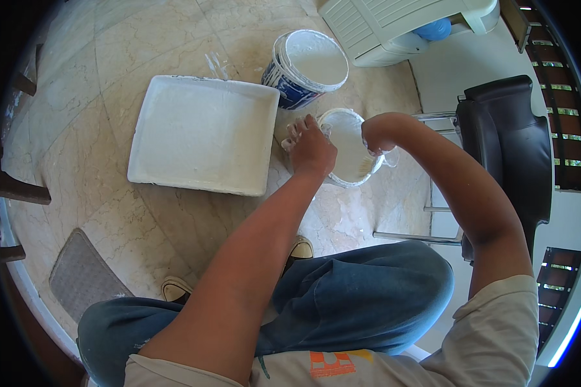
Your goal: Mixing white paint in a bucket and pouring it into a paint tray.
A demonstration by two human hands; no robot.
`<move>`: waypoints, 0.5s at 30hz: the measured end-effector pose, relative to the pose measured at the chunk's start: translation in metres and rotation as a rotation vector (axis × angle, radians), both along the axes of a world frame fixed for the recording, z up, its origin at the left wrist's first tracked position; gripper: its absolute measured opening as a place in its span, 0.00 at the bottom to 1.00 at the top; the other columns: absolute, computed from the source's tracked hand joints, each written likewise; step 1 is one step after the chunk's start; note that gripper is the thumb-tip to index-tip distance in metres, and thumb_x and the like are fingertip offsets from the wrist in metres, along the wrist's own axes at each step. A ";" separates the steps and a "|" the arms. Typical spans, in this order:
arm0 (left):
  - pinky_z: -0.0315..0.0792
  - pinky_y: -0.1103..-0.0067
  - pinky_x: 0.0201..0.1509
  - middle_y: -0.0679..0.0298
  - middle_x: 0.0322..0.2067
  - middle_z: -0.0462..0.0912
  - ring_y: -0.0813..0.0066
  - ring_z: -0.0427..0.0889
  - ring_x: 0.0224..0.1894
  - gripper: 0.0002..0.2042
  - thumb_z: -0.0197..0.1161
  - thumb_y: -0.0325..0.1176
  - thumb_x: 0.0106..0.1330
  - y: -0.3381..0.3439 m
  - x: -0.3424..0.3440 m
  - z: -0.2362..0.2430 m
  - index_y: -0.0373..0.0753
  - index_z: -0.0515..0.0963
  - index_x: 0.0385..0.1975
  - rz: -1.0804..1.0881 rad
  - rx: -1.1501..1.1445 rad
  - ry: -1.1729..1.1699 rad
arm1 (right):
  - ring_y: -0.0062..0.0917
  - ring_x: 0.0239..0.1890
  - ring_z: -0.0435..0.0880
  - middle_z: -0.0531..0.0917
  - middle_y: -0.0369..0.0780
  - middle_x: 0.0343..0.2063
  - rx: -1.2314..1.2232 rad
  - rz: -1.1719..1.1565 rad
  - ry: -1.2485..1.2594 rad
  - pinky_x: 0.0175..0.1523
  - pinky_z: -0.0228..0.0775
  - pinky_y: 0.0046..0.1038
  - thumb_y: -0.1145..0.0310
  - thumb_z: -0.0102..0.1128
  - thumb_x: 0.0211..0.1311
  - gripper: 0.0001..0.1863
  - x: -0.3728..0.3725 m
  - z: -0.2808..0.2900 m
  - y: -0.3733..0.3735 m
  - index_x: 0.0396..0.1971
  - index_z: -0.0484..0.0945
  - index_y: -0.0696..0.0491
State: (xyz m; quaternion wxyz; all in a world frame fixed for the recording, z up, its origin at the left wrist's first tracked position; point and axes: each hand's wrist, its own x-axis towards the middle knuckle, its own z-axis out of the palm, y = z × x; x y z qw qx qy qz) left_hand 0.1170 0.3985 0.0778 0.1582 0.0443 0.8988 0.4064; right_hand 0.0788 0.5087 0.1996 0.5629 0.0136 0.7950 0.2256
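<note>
Your left hand [311, 148], right hand [379, 133] at white bucket [350, 185]; grips unclear. Likely heavy, rim paint-slick: support base.

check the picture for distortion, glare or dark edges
In the head view, corners are black and lines bend toward the edges; a blue-white strip glares at the head view's lower right; the white tray and nearer bucket look pale, low in contrast, in the head view.

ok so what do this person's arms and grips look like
Both arms are bare below short, pale beige sleeves. The left grip is ungloved, with white smears on its fingers. The right grip, partly hidden, also looks bare and shows some white.
</note>
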 end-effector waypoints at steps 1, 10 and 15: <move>0.58 0.55 0.61 0.55 0.58 0.64 0.56 0.58 0.64 0.25 0.58 0.40 0.62 -0.001 0.000 0.001 0.36 0.61 0.57 0.001 0.000 -0.001 | 0.39 0.35 0.82 0.83 0.48 0.36 -0.014 -0.006 0.021 0.42 0.72 0.35 0.65 0.64 0.50 0.17 -0.002 -0.003 -0.001 0.39 0.82 0.59; 0.56 0.54 0.60 0.53 0.56 0.65 0.52 0.59 0.65 0.21 0.54 0.36 0.62 -0.003 0.000 -0.002 0.38 0.62 0.54 -0.059 0.013 0.001 | 0.39 0.31 0.82 0.83 0.48 0.29 -0.007 0.088 0.083 0.38 0.72 0.36 0.70 0.63 0.43 0.14 -0.009 0.016 -0.010 0.33 0.83 0.58; 0.59 0.57 0.59 0.55 0.55 0.65 0.56 0.61 0.62 0.23 0.58 0.36 0.59 0.000 0.005 -0.001 0.37 0.63 0.54 -0.066 -0.035 0.041 | 0.37 0.26 0.82 0.82 0.47 0.24 -0.113 0.148 0.185 0.32 0.72 0.35 0.74 0.60 0.39 0.12 0.018 0.039 0.005 0.29 0.83 0.57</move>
